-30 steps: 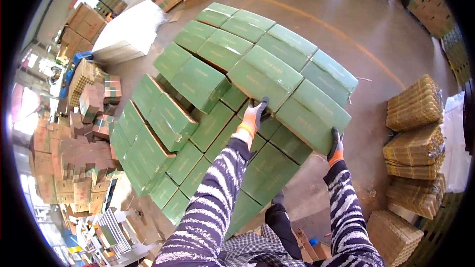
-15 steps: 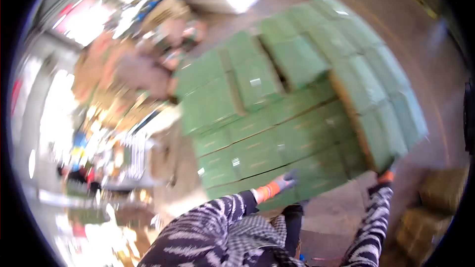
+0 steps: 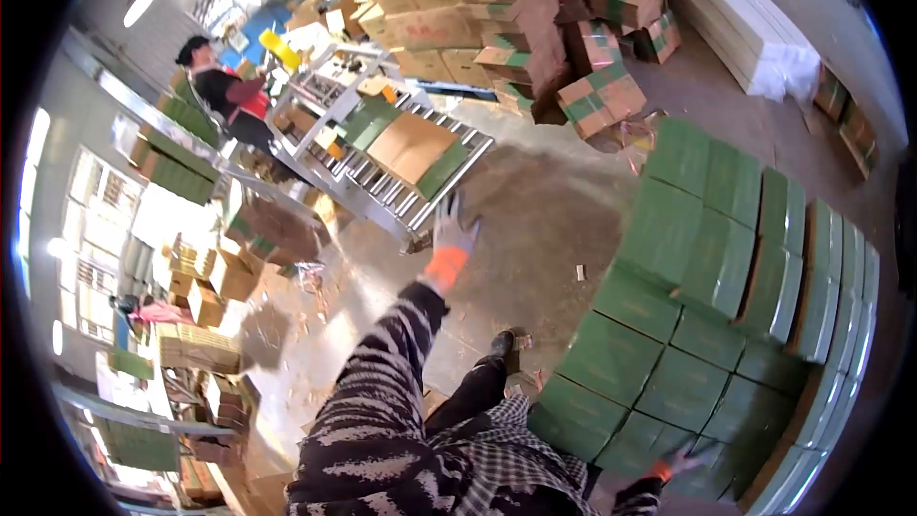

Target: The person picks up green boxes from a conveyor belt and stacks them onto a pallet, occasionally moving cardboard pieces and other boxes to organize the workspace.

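My left hand [image 3: 453, 234], in a grey glove with an orange cuff, reaches forward with its fingers spread and nothing in them. Just beyond it is the end of a roller conveyor [image 3: 406, 215], carrying a green carton with an open brown flap [image 3: 413, 146]. My right hand [image 3: 680, 462], gloved the same way, rests low at the right over a stack of green cartons [image 3: 611, 358]. Its fingers are stretched out across the carton tops, holding nothing.
A person [image 3: 234, 100] stands behind the conveyor at the far left. Brown cartons [image 3: 516, 0] pile up at the back. A long white wrapped stack [image 3: 740, 24] lies at the back right. Small scraps [image 3: 580, 272] litter the floor between the conveyor and the green stack.
The view has swung left, bringing the conveyor in front and moving the green stack to the right. My left hand has left the cartons and reaches toward the conveyor; my right hand has moved onto the carton tops.
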{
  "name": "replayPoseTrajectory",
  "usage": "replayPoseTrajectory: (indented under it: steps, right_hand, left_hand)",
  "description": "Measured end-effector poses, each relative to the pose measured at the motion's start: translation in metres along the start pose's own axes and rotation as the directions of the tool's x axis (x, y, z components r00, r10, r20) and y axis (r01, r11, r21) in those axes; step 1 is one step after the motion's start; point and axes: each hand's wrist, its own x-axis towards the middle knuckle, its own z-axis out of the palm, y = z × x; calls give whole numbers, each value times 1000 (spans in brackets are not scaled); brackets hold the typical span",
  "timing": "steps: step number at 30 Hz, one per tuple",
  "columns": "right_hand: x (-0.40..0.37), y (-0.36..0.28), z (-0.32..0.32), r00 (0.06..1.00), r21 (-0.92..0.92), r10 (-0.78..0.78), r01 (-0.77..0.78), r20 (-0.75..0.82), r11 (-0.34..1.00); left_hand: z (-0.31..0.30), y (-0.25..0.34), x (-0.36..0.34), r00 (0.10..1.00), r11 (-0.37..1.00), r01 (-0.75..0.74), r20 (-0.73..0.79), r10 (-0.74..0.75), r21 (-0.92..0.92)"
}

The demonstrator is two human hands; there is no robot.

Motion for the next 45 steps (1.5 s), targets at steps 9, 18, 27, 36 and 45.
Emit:
replayPoseTrajectory:
  steps: [9,18,27,36,45]
  right_hand:
    - [-188,-310,369,371,118,90,-502,924,857]
    - [-280,-369,491,-86,-185,382,-955,920,231]
    - [-190,-382,356,458,207,259,-745,850,634]
    - [-70,-411,182,452,258,-721,723,525,641]
    - [-7,-301,-47,236,132,-793,921,561,368]
  left_hand:
    - [-7,-115,75,893,944,-267,418,167,192]
    - [-42,-194,106,948,824,316,194,-253,-470]
    - [50,-351,201,597,-343,610,698,-395,-715]
    - [-16,-96,107,387,-576,744,921,-41,-339]
    - [10,171,-56,-62,-35,996,896,439,86]
